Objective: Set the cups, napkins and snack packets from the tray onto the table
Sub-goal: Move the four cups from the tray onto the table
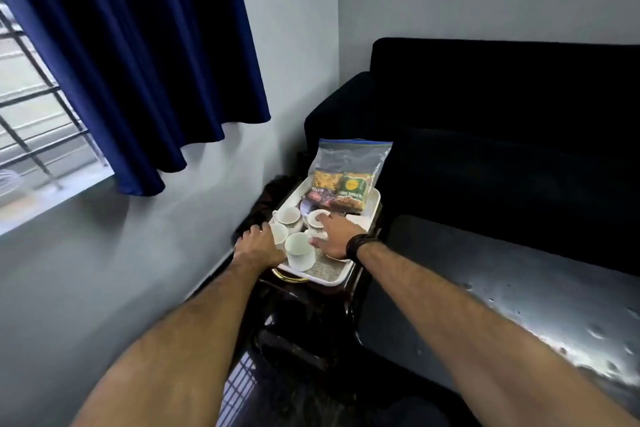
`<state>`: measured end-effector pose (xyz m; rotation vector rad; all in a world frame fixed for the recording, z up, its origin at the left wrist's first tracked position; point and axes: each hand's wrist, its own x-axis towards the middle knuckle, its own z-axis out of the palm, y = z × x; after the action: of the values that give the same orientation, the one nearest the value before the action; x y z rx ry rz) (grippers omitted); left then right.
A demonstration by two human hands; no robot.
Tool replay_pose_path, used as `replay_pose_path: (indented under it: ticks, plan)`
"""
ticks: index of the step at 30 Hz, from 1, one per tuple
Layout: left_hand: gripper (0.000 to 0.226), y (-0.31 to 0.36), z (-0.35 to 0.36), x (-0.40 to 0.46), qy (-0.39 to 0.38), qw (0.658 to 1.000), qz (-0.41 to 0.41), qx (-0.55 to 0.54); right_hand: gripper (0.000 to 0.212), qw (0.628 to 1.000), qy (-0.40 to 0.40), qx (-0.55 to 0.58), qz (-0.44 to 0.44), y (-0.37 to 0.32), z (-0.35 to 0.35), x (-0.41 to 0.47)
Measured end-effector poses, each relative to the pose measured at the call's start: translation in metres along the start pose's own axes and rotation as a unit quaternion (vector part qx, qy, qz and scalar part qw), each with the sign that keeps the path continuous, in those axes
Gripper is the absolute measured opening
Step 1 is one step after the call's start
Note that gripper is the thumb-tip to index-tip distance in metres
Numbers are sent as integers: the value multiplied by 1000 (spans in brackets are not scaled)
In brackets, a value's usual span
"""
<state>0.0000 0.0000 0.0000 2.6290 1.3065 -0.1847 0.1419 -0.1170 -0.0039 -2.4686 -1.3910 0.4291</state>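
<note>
A white tray point(372, 202) rests on a small dark stand in the corner. It holds several white cups: one at the front point(300, 251), one at the back left point(288, 216), one further right point(316, 218) under my fingers. My left hand point(259, 245) grips the tray's left edge beside a cup point(280, 234). My right hand point(337, 233) lies over the right cup, touching it; the grip is unclear. A clear zip bag of snack packets point(341, 185) leans at the tray's far end. A white napkin point(358, 219) shows past my right hand.
A dark glossy table point(502, 291) lies to the right of the stand. A black sofa point(485, 107) stands behind it. A blue curtain point(138, 55) and barred window fill the left wall. The dark stand point(304, 315) has lower shelves.
</note>
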Motion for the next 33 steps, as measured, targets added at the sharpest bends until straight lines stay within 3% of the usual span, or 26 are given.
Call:
replay_pose_path:
  ticks: [7,17,22,25,29,33]
  plan:
    - [66,2,15,29,-16,997,-45,-67,73,999,-42,5,12,-17,42,32]
    - [82,1,31,67,-53,998,-39,-25,66,999,-38,12,25,-23,74,59]
    - [81,3,32,60,-34,996,-52,-69,76,998,-28,29,37,-25,77,56]
    - [66,2,26,44,-2,995,-55,-80,70,997,-18,64,28,-26,73,44]
    - [56,2,-3,26,58,995,-14,-80,64,992,44,117,19,-25,53,21]
    - [61,22,-37,2,93,992,30,-81,64,989,89,116,9,-13,8,-1]
